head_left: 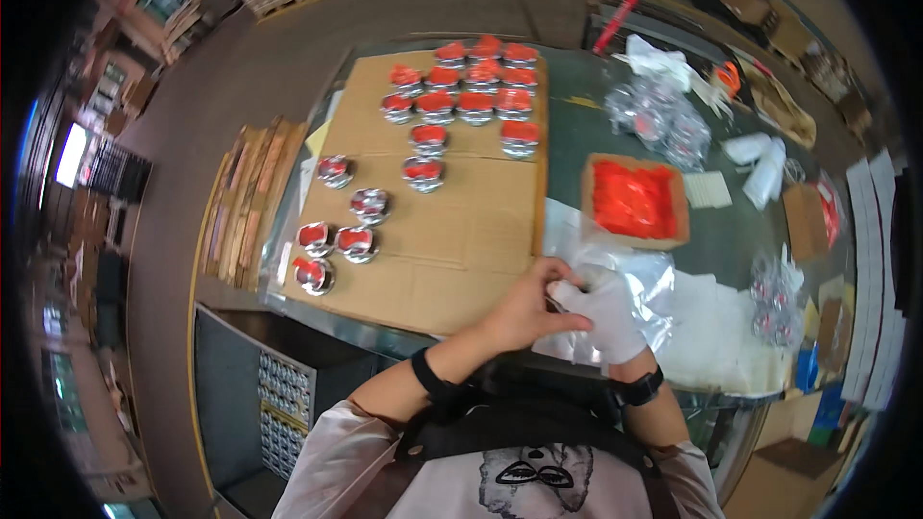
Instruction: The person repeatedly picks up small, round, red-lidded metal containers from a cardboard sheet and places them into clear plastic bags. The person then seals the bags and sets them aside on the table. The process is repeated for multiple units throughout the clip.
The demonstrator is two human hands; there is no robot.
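My left hand (522,315), bare, is closed with its thumb and fingers curled. My right hand (612,315), in a white glove, meets it at the table's near side. Between them is a small dark-edged thing, mostly hidden by the fingers; its kind does not show. Beneath and beside the gloved hand is a clear plastic sheet or bag (652,279). Just beyond stands a cardboard box (588,194) filled with red pieces (633,200). To the left, a cardboard sheet (471,221) bears several round shiny metal parts (423,173) with red pieces on top.
Bundles of clear-wrapped parts (663,120) lie at the back right, more (774,303) at the right. White rolls (762,168) and a small open box (806,221) are nearby. Left of the table are stacked wooden slats (245,207) and a bin (231,375) with trays of metal parts.
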